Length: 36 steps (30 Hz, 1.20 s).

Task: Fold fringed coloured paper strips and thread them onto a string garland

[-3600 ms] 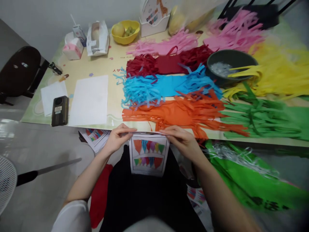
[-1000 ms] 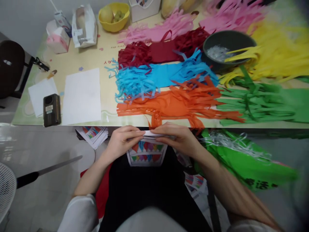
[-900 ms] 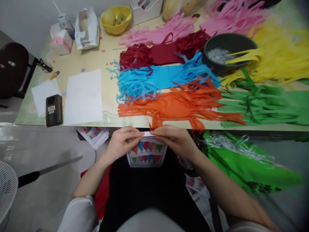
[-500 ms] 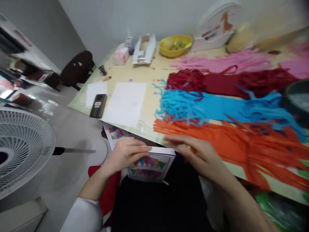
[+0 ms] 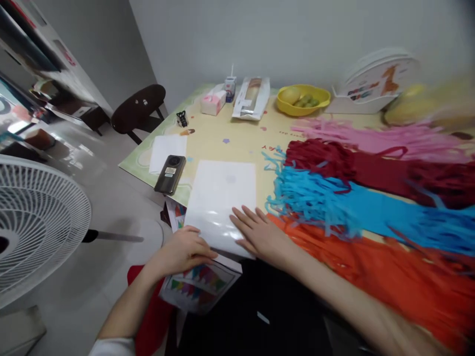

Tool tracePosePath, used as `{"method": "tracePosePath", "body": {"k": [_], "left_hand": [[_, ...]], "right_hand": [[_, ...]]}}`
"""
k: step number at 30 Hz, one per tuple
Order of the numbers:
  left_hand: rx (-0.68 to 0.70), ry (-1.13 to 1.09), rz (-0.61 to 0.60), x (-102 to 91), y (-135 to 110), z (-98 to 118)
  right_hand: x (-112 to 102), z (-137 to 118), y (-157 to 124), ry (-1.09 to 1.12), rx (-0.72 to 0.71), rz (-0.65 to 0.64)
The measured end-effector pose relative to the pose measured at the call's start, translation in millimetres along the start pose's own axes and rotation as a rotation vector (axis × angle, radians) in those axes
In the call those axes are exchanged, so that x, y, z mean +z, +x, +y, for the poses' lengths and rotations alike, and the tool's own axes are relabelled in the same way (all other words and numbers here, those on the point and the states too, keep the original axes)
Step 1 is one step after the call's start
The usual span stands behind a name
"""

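Observation:
My right hand (image 5: pixel 259 233) lies flat with fingers stretched out on the near corner of a blank white sheet (image 5: pixel 222 198) at the table's front edge. My left hand (image 5: pixel 182 251) is closed on the top edge of a folded printed sheet (image 5: pixel 200 287) showing coloured pennant flags, held over my lap just below the table edge. Both hands are close together. An orange fringed paper bundle (image 5: pixel 371 267) lies right beside my right wrist.
Blue (image 5: pixel 334 202), dark red (image 5: pixel 356 165) and pink (image 5: pixel 378 138) fringed paper lie across the table. A dark phone-like device (image 5: pixel 169 174), small white paper (image 5: pixel 167 147), tissue box (image 5: pixel 213 102), yellow fruit bowl (image 5: pixel 303 99) and a fan (image 5: pixel 40 222) at left. More printed sheets (image 5: pixel 175 217) lie below the table edge.
My view swung left. My right hand left the printed sheet and moved up onto the white sheet on the table. My left hand kept hold of the printed sheet.

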State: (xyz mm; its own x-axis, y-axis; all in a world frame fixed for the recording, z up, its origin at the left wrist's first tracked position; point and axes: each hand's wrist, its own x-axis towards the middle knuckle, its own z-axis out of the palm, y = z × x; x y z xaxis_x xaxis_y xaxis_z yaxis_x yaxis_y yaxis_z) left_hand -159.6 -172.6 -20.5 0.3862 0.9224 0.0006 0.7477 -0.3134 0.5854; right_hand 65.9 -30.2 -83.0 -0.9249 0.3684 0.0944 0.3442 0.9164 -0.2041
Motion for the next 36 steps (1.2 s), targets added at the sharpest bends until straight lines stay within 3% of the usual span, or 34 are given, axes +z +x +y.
{"method": "tracePosePath", "body": {"k": [5,8,12,18,23,28,36], "left_hand": [[0.052,-0.146,-0.119,-16.1,27.3,-20.8],[0.071,-0.217,-0.187,-15.3,51.1,-36.4],[0.043,-0.326,-0.181,-5.8,64.9,-52.3],[0.029,-0.322,-0.164,3.8,61.4,-56.0],[0.028,-0.298,-0.153,7.9,60.1,-54.6],[0.015,-0.304,-0.140,9.8,59.7,-53.3],[0.020,-0.323,-0.143,14.0,58.9,-56.0]], "right_hand": [[-3.3,-4.2,-57.1,-0.029,-0.025,0.010],[-5.2,-5.0,-66.5,-0.003,-0.021,0.019],[-13.2,-2.8,-63.8,0.074,-0.012,0.021],[-32.2,20.6,-11.1,0.288,0.133,0.033],[-19.5,44.2,53.1,0.385,0.307,0.091],[-4.8,46.5,87.8,0.416,0.234,0.151],[2.2,36.2,106.1,0.384,0.127,0.178]]}}
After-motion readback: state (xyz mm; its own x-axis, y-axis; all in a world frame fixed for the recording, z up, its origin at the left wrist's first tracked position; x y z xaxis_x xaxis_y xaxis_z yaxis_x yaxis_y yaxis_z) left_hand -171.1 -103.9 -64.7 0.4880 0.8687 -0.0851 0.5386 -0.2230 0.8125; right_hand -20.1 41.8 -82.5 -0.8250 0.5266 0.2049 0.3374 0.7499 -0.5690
